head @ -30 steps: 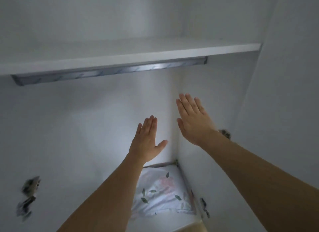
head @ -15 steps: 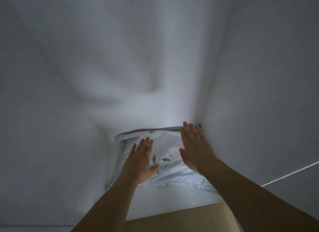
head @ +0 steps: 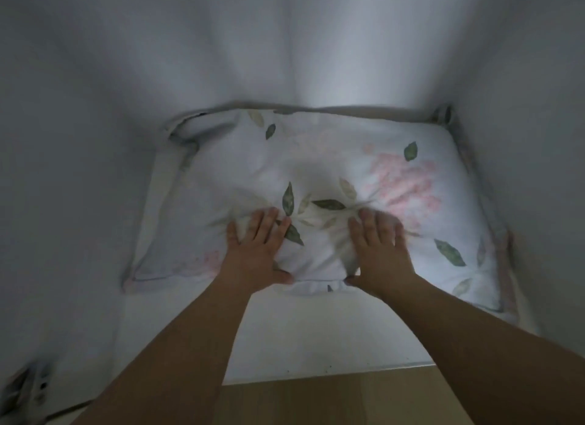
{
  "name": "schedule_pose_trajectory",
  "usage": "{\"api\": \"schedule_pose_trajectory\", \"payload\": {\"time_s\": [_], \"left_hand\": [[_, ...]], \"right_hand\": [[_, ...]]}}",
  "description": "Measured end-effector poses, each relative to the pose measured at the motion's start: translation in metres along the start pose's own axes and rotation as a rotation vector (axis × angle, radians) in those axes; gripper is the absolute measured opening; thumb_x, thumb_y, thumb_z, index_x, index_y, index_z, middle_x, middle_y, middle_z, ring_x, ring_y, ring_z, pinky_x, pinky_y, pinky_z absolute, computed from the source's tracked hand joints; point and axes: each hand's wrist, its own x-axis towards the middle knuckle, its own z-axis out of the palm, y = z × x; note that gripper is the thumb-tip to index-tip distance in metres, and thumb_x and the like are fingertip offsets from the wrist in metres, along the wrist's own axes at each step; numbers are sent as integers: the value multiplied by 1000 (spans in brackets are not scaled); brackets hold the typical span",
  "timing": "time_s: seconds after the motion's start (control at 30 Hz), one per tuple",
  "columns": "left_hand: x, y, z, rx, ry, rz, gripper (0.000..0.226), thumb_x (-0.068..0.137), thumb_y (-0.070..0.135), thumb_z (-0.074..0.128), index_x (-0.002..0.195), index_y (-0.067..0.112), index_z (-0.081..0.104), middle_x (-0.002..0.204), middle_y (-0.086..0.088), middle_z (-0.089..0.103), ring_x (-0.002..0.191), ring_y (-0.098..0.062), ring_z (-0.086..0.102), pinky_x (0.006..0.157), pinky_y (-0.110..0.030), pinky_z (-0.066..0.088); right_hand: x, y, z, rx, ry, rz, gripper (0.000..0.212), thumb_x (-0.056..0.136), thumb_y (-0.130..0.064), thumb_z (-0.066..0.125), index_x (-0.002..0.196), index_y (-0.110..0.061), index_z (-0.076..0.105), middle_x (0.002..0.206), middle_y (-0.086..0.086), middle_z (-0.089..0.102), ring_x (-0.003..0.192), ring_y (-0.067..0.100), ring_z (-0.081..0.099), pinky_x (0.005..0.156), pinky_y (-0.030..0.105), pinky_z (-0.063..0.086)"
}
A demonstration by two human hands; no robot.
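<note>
Pale pillow (head: 364, 158), seemingly pink flowers, green leaves.

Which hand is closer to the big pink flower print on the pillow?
The right hand: it presses the pillow right beside the pink flower. The left hand presses further left, among dark green leaves.

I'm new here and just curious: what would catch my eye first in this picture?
A flowered pillow with pink blooms and green leaves lies on the white shelf, tucked against the back and right walls of a dim cupboard. The left hand and right hand press side by side on its near middle, denting the fabric.
</note>
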Motion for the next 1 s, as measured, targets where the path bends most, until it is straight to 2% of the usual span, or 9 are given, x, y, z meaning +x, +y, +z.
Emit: {"api": "schedule_pose_trajectory", "payload": {"time_s": [0.13,0.27,0.37,0.47,0.57,0.7,0.83,0.9,1.0], "left_hand": [[29,1,43,-26,61,-51,109,70,83,46,151,38,-14,162,7,-13,149,-19,-10,111,-69,0],[32,5,53,5,167,-74,87,84,68,46,154,37,4,164,5,6,150,-21,5,112,-67,4],[18,22,38,33,102,-147,69,95,42,48,154,32,13,163,3,15,149,-25,12,114,-64,7],[-6,36,4,-23,16,-176,56,97,39,47,149,29,27,154,3,34,143,-24,26,115,-56,21],[-40,40,-43,-14,-31,-128,45,97,45,41,137,24,45,135,-2,53,127,-24,47,104,-46,38],[-79,34,-127,-231,-136,-192,30,97,32,47,121,19,60,121,-6,64,108,-28,60,89,-38,47],[-118,21,-224,-379,-21,-186,40,97,41,48,125,15,61,127,-7,62,117,-27,57,101,-40,44],[-140,15,-278,-404,22,-201,36,94,43,51,115,18,65,119,-5,66,110,-27,61,94,-38,48],[-182,13,-356,-437,52,-238,26,89,43,57,94,19,67,105,-6,69,99,-30,65,83,-36,52]], "right_hand": [[34,3,36,-32,77,-52,104,80,-63,54,151,-13,-3,158,18,-7,145,37,-4,117,52,-3],[39,-4,36,-131,55,-51,68,94,-33,43,149,-8,13,155,22,14,142,38,18,117,48,14],[37,-9,2,-179,52,-93,43,89,-17,45,131,-7,46,131,21,52,116,34,53,96,41,42],[19,-7,-41,-169,-5,-160,19,86,-14,52,98,-14,67,94,6,72,83,24,68,71,29,49],[-13,-6,-82,-107,-64,-154,16,85,-15,55,82,-15,71,78,3,74,73,22,71,63,26,44],[-46,-8,-162,-153,-172,-190,22,89,-16,47,89,-19,69,89,0,72,84,20,69,64,27,39],[-67,-4,-269,-141,-225,-168,13,86,-28,54,86,-23,67,96,-2,70,90,21,68,71,28,46],[-84,-2,-323,-141,-215,-173,20,87,-39,55,87,-23,65,95,-2,69,90,21,67,70,29,44],[-121,0,-398,-168,-182,-183,24,91,-37,51,96,-19,66,93,-1,67,87,20,65,69,29,44]]}}
